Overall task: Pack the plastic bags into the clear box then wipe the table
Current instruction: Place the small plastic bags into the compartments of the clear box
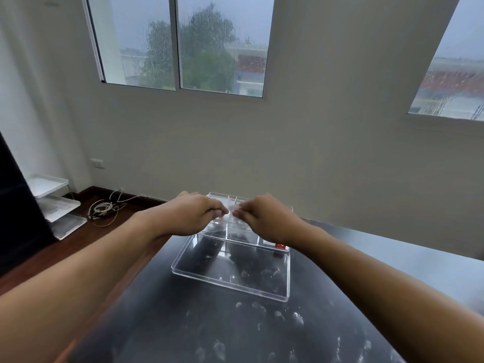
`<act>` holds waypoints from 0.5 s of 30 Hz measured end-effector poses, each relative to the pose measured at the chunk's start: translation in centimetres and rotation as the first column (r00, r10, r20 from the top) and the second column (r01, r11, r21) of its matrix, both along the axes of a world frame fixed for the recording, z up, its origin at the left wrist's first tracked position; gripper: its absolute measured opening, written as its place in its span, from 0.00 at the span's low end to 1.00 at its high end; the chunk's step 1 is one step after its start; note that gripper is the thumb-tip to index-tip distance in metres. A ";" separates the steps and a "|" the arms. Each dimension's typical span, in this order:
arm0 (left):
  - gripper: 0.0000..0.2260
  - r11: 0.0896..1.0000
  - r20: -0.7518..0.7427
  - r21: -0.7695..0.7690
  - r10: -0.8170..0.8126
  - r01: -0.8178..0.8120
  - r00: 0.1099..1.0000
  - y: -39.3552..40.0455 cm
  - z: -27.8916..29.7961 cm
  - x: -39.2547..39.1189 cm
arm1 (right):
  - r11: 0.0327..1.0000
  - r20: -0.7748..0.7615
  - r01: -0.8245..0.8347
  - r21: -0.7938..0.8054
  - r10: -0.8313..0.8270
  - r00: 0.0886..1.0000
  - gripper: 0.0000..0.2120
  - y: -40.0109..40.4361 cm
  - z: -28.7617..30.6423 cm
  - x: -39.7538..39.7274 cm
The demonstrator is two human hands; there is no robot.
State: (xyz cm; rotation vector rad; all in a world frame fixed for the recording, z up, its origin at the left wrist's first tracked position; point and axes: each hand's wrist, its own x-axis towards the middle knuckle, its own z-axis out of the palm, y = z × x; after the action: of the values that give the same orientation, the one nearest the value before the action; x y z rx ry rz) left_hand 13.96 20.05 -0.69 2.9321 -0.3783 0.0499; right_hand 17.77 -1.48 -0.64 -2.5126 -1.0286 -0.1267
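nearest, white smears [277, 318] are seen on the dark table [162, 323]; wiping is judged not yet done. just beyond, the lid [230, 273] lies flat, touching the box's near side. over the box [235, 231], w/ its dividers, a small clear bag [230, 211] is pinched btwn both hands: left hand [193, 213] and right hand [264, 218] closed on its two ends, fingertips nearly meeting. bag's long axis runs left-right, right above a middle compartment; neither hand is nearer. next move judged straight down; dividers could catch it. a red-marked item [280, 246] sits at the box's right end. bags already inside: can't be told. far left, trays [56, 203] and cables [103, 208] lie on the floor.
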 end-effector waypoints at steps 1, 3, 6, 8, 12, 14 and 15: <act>0.15 1.000 -0.009 0.001 0.005 -0.005 1.000 0.1 0.0 0.1 | 0.998 0.039 0.016 0.057 -0.019 0.999 0.18 -0.1 0.2 0.1; 0.15 1.000 -0.024 0.008 0.014 -0.013 1.000 0.2 -0.1 0.1 | 0.984 0.144 0.020 0.177 -0.046 0.989 0.11 -0.4 0.9 0.1; 0.15 1.000 -0.034 0.022 0.008 -0.008 0.999 0.1 0.1 0.1 | 0.947 0.252 -0.019 0.320 -0.066 0.965 0.05 -0.7 2.2 -0.2; 0.15 1.000 -0.040 0.017 0.006 -0.006 0.999 0.2 0.2 0.0 | 0.956 0.363 -0.120 0.269 0.015 0.932 0.06 -0.7 2.3 0.2; 0.16 1.000 -0.046 0.019 0.011 -0.010 0.999 0.3 0.1 0.2 | 0.988 0.370 -0.131 0.084 0.092 0.925 0.07 -1.0 0.9 1.1; 0.16 1.000 -0.045 0.014 0.012 -0.011 0.999 0.3 0.0 0.2 | 0.990 0.299 -0.139 0.037 0.122 0.946 0.09 -1.3 0.3 1.1; 0.16 1.000 -0.044 0.008 0.012 -0.012 0.999 0.3 0.0 0.2 | 0.988 0.260 -0.157 0.005 0.150 0.954 0.10 -1.4 0.1 1.1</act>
State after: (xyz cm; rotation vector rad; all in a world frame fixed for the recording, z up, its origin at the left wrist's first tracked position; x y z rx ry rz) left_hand 14.18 20.40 -0.74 2.9379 -0.3550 -0.0150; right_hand 18.83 -2.89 -0.53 -2.4254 -1.3115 -0.4290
